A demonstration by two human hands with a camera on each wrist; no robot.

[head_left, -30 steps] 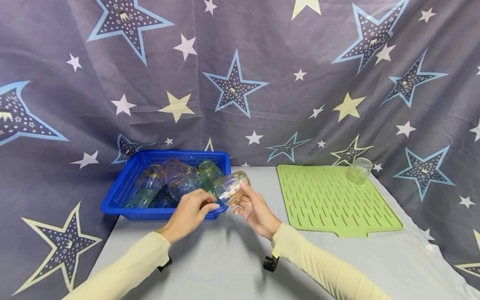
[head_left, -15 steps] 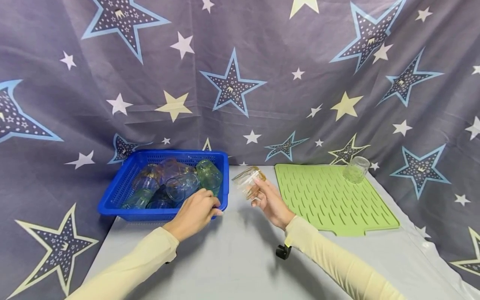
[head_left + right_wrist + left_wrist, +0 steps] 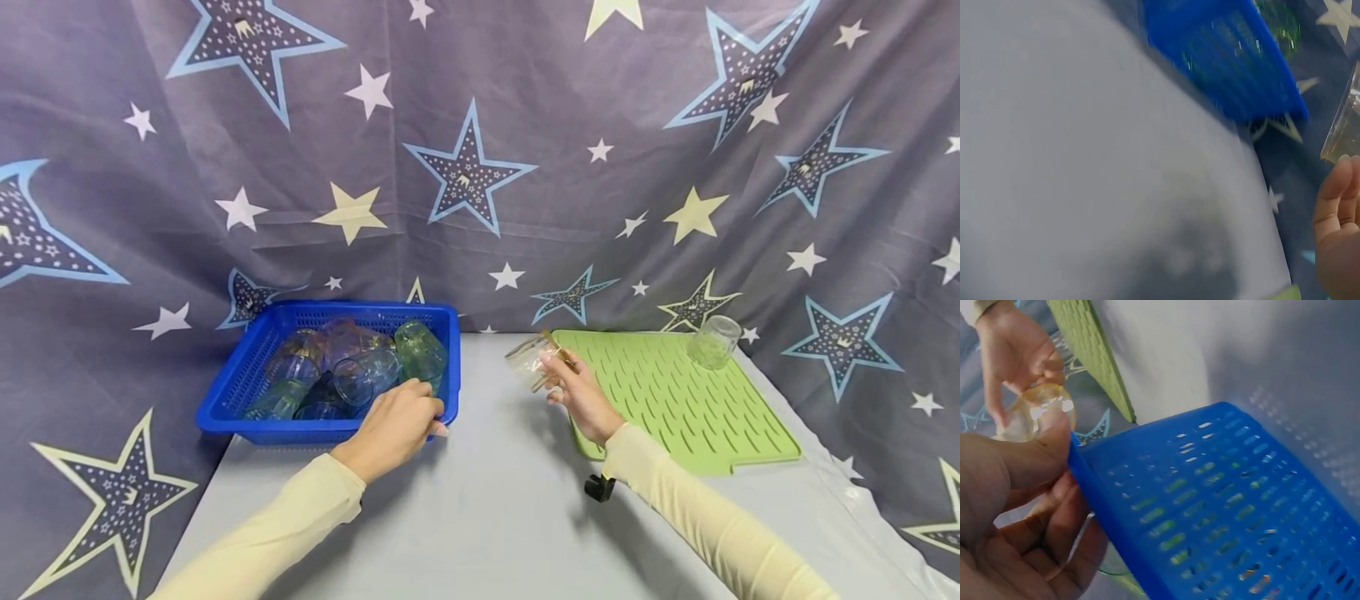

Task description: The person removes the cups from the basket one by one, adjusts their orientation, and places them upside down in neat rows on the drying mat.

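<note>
My right hand holds a clear, amber-tinted drinking glass in the air between the basket and the green mat. The glass is tilted, and only part of it shows at the right edge of the right wrist view. At the near right corner of a blue plastic basket, my left hand grips the rim; in the left wrist view its thumb and fingers lie on either side of the rim. Several tinted glasses fill the basket, among them a green glass and a bluish glass.
On the right lies a green ridged drying mat with a tab at its front edge. One clear glass stands at the mat's far right corner. A star-patterned curtain hangs behind the white table.
My right hand has carried the amber-tinted glass rightward, away from the basket to the mat's left edge. My left hand has shifted slightly right and taken hold of the basket rim.
</note>
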